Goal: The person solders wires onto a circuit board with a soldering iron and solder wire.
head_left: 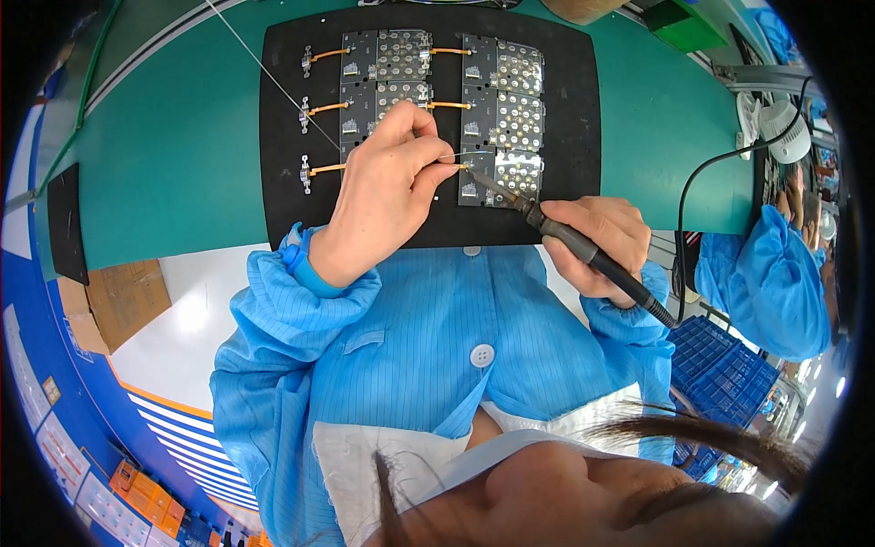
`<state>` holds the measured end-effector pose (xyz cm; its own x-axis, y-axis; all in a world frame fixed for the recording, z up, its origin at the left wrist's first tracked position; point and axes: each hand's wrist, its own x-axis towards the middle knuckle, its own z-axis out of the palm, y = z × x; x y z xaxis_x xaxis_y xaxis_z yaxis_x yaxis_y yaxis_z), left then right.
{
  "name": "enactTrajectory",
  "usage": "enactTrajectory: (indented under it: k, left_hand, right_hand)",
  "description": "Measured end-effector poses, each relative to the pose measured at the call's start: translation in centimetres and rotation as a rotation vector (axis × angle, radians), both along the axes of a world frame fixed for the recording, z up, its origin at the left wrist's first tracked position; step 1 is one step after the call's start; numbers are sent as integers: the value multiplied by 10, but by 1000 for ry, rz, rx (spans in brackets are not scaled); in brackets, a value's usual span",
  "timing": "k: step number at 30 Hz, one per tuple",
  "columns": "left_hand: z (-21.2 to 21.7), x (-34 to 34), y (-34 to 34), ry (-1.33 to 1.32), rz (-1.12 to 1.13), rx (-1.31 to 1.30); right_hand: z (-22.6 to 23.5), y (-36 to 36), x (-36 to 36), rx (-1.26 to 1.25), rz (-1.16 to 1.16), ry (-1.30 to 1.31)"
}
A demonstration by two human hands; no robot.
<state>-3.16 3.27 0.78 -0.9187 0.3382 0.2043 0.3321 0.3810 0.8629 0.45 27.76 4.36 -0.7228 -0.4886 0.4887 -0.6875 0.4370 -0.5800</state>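
My right hand [602, 242] grips a soldering iron [570, 239], its tip at the lower right circuit board [476, 187], near the board's left edge. My left hand [387, 182] is closed in a pinch beside that tip, on a thin solder wire [467, 153] that reaches over the board. The board's orange cable, if it has one, lies mostly behind my left fingers. Other dark boards with clear dotted sections lie in two columns, such as the upper right board [478, 68]. Short orange cables [326, 108] with small metal-ended connectors stick out to their left. My left hand covers part of the left column.
The boards lie on a black mat [574, 128] over a green table [182, 164]. A thin pale strand [264, 68] slants down from upper left. The iron's black cord [688, 201] loops up at right, near a white round device [784, 132]. Blue crates [729, 365] and a blue-sleeved person [766, 283] are at right.
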Motion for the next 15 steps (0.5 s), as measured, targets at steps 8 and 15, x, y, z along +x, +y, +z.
enactTrajectory:
  k: [8, 15]
  left_hand:
    - [0, 0, -2, 22, -10, -12]
    - [3, -1, -1, -15, 6, -6]
  right_hand:
    - [-2, 1, -2, -2, -10, -14]
    - [-1, 1, -1, -7, 13, -10]
